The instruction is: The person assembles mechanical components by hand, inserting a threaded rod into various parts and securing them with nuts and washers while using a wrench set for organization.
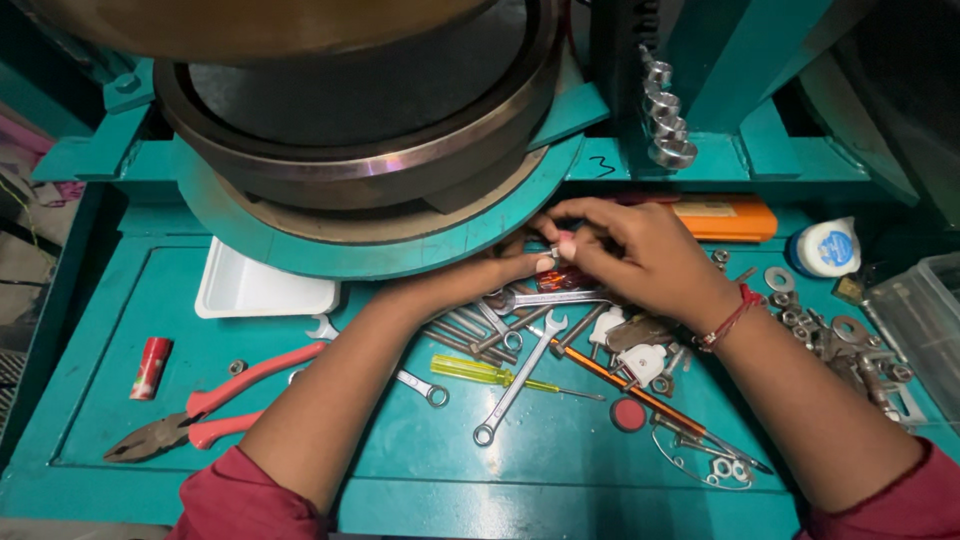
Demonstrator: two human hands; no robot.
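My left hand and right hand meet at the far side of the bench, fingertips pinched nearly closed on a small silver piece, above the scattered wrenches.

- Ahead of my hands, the teal machine base and steel ring overhang and block passage.
- Beneath them, spanners and bolts crowd the bench.
- Bare bench lies between the white tray and red pliers.
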